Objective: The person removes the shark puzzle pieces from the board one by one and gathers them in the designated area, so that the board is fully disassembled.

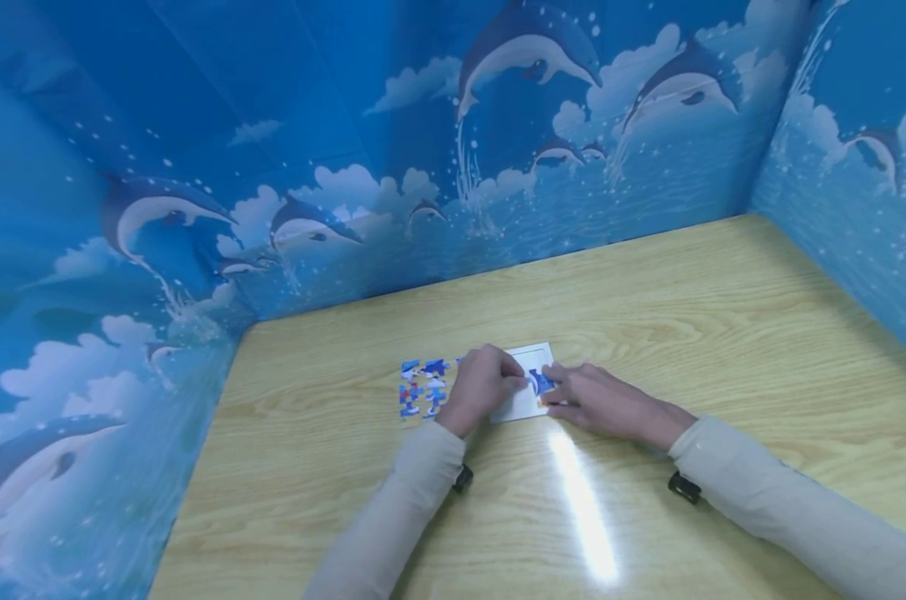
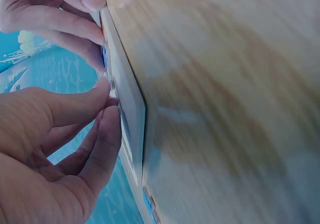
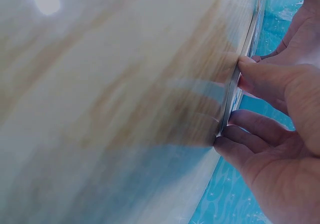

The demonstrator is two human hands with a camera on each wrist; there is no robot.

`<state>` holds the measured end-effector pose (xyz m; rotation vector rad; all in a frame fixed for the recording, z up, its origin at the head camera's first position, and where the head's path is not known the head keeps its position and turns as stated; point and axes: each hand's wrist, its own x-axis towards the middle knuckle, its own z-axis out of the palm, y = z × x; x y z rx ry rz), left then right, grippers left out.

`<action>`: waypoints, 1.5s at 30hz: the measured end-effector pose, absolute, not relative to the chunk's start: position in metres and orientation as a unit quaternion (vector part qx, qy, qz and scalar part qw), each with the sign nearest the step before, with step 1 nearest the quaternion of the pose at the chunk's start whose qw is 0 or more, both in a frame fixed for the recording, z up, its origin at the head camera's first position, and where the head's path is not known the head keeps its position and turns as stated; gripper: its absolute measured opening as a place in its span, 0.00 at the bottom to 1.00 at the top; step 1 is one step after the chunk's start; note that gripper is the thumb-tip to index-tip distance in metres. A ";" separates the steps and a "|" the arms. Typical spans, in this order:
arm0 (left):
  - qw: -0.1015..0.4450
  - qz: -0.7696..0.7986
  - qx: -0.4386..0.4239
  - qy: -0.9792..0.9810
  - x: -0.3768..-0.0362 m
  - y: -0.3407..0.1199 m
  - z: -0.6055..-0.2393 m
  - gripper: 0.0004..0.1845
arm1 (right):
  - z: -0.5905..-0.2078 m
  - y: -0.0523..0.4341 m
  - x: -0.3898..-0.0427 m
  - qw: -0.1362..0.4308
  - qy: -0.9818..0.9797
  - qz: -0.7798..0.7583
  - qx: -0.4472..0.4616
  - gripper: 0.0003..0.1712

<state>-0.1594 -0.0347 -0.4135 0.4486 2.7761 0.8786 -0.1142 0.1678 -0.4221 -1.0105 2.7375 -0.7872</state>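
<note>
A white puzzle tray (image 1: 516,407) lies on the table, with a few blue-and-white jigsaw pieces (image 1: 540,382) set along its right side. Over the tray's left part, my left hand (image 1: 484,382) pinches a small puzzle piece between thumb and fingertips. The fingertips mostly hide that piece. My right hand (image 1: 598,398) holds the tray at its right side, thumb against the rim and fingers reaching over the pieces. In the left wrist view the tray's edge (image 2: 131,91) lies flat on the table, close below both hands.
Several loose puzzle pieces (image 1: 422,387) lie in rows left of the tray, some partly behind the left hand. The wood-grain table (image 1: 332,483) carries a bright light reflection in front of the tray. Dolphin-print curtains (image 1: 392,167) border the table's back and sides.
</note>
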 end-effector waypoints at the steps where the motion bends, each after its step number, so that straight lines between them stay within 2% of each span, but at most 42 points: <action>1: 0.096 0.295 0.156 0.938 -0.159 -0.034 -0.415 0.03 | -0.422 0.168 -0.114 0.058 0.903 -0.260 -0.336 0.13; 22: 0.093 0.291 0.144 0.941 -0.161 -0.027 -0.419 0.02 | -0.424 0.176 -0.112 0.050 0.898 -0.272 -0.343 0.14; 45: 0.101 0.284 0.132 0.944 -0.159 -0.024 -0.414 0.03 | -0.421 0.177 -0.111 0.073 0.898 -0.277 -0.334 0.15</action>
